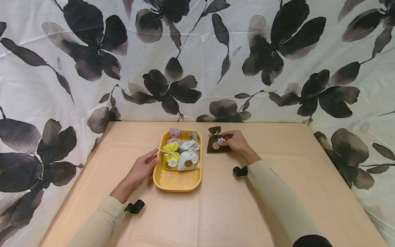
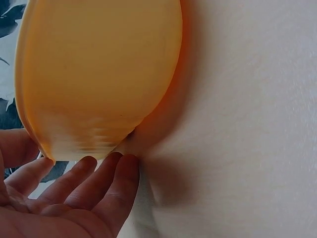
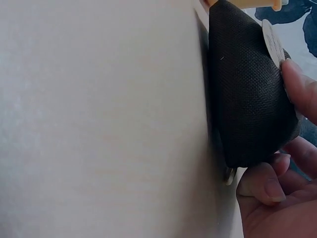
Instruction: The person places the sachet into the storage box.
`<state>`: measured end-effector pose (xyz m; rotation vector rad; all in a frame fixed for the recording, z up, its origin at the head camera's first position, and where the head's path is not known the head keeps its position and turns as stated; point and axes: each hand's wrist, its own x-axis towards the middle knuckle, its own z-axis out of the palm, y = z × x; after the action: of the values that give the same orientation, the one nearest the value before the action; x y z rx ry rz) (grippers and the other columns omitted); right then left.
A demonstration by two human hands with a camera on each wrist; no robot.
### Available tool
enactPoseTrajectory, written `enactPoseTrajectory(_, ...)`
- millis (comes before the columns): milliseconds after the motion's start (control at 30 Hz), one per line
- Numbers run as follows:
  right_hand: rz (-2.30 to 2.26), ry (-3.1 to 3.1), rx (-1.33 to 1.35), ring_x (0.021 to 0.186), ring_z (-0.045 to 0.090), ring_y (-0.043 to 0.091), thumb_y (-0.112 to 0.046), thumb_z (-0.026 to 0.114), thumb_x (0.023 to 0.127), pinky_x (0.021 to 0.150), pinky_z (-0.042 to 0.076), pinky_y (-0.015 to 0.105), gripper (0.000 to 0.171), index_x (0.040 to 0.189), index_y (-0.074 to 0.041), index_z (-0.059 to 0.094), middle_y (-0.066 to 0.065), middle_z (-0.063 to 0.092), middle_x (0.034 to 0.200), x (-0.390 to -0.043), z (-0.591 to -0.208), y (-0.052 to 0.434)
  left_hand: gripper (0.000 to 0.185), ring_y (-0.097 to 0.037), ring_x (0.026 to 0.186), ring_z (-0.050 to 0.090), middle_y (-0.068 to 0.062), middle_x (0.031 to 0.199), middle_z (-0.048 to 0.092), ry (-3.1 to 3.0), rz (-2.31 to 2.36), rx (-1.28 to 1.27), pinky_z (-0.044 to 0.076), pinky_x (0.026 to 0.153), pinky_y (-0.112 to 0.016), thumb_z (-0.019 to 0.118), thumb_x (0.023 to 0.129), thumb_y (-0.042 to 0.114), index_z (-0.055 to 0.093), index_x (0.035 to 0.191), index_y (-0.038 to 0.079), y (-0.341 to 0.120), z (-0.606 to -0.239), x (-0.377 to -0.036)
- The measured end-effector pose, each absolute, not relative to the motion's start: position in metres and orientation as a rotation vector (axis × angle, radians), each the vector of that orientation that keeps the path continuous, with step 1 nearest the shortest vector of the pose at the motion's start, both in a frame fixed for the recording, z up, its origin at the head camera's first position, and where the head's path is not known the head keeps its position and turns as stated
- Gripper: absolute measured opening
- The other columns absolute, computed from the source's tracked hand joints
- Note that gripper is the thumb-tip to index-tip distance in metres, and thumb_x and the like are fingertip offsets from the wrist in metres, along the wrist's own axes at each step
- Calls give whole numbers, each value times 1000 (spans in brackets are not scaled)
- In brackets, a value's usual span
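Near left, the left hand (image 1: 142,168) rests straight-fingered against the yellow tray (image 1: 177,183) — holding nothing. Farther right, the right hand (image 1: 236,141) pinches the dark sachet (image 1: 215,144) — it lies on the worktop (image 1: 277,144) just right of the tray, long axis near-to-far.

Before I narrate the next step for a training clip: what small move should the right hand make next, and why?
Probably lift the dark brown sachet and carry it left to the yellow tray. The right hand already pinches it on the table just beside the tray, the left hand steadies the tray's edge, and three or four sachets already sit inside, with bare space at the near end.
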<state>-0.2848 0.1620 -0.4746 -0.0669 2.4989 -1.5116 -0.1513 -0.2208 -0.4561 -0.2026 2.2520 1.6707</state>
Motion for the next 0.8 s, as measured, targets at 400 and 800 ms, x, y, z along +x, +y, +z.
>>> enactPoseTrajectory(400,-1663,2446,-81,111,63,26,-10,83,88,87,52,18,50,133,3,67,24,69,129,-264,-452,159,59,-40,151,42,-25,168,32,2235,1691,-176,45,116,-50,48,112,20,26,167,19,-224,-454,-147)
enactPoseTrajectory(800,-1775,2496,-83,94,60,23,-6,85,84,68,53,13,49,130,3,70,21,71,117,-231,-415,133,60,-40,151,42,-25,168,32,2229,1678,-167,46,116,-49,48,112,21,25,167,19,-226,-453,-144)
